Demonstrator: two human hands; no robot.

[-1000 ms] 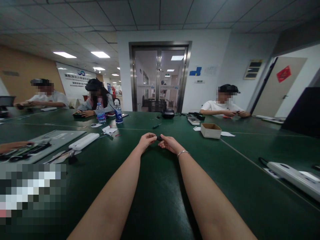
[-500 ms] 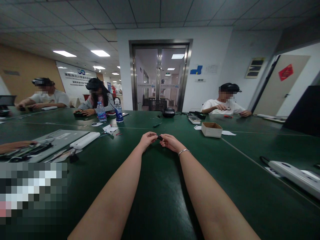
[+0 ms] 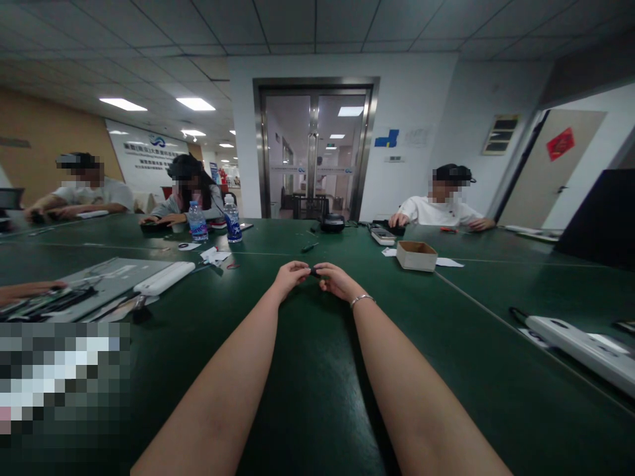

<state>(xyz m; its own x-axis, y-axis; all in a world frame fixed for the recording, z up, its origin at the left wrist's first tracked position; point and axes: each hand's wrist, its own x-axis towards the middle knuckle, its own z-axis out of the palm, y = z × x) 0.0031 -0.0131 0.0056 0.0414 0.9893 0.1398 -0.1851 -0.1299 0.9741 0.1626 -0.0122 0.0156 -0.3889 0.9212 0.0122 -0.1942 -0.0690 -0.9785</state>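
My left hand (image 3: 292,277) and my right hand (image 3: 338,280) meet over the middle of the green table (image 3: 317,370). Between their fingertips is a small black object (image 3: 313,272), too small and too covered by fingers to name. Both hands are closed, pinching it from either side. A bracelet circles my right wrist. Beyond my hands a thin dark tool, like a small screwdriver (image 3: 309,247), lies on the tabletop.
An open cardboard box (image 3: 417,256) stands ahead to the right, and a white power strip (image 3: 580,347) lies nearer. Two bottles (image 3: 233,219) stand ahead left. Another white strip (image 3: 165,278) and an opened device lie left, beside someone's hand (image 3: 30,292). Several people sit around the table.
The view has shifted slightly, while my hands keep their pinch on the small black object. The person at the far right has moved a hand down to the dark things near the box.
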